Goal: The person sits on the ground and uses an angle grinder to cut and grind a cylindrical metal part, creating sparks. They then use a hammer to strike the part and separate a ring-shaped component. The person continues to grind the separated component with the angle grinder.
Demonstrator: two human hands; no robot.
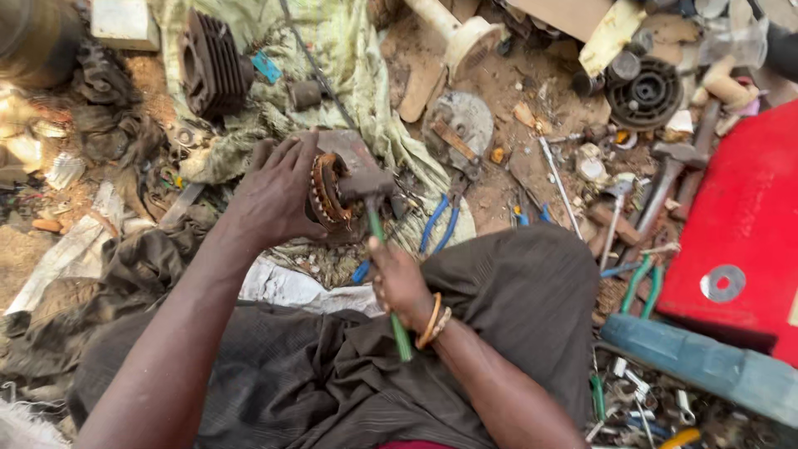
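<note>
Left to right: finned engine cylinder [212,62] lies on the pale green cloth [349,50] top left, out of play. Left hand [274,199] is wrapped round the back of a round copper-wound stator [328,189], fingers spread and curled on its rim, holding it on edge against a rusty metal plate [353,150] so it has a hard backing and can't roll. Right hand [399,283], fingers closed tight on the green handle, holds a hammer [374,195] with its head right at the stator's face; grip sits low on the handle, likely for swing. Blue-handled pliers [440,224] lie just right of the stator. Further right: grey round cover plate [459,125], second hammer [665,179], green-handled pliers [640,283], red metal panel [748,216] at the far edge.
</note>
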